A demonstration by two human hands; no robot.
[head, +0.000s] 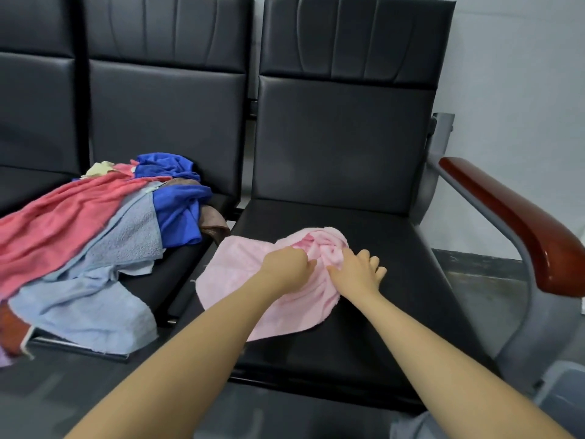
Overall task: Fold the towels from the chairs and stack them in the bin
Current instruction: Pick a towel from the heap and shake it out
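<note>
At frame centre, the left hand (286, 264) pinches the pink towel (234, 274); the right hand (359, 269) presses it, fingers spread. Soft, limp and light, it is likely best taken by its corners.

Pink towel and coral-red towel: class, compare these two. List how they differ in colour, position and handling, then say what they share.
1. The pink towel is pale; the coral-red towel is deeper in colour.
2. The pink towel lies alone on the right-hand seat; the coral-red towel is draped over a mixed pile on the next seat.
3. The left hand pinches the pink towel and the right hand rests on it; the coral-red towel is untouched.
Both are unfolded.
</note>
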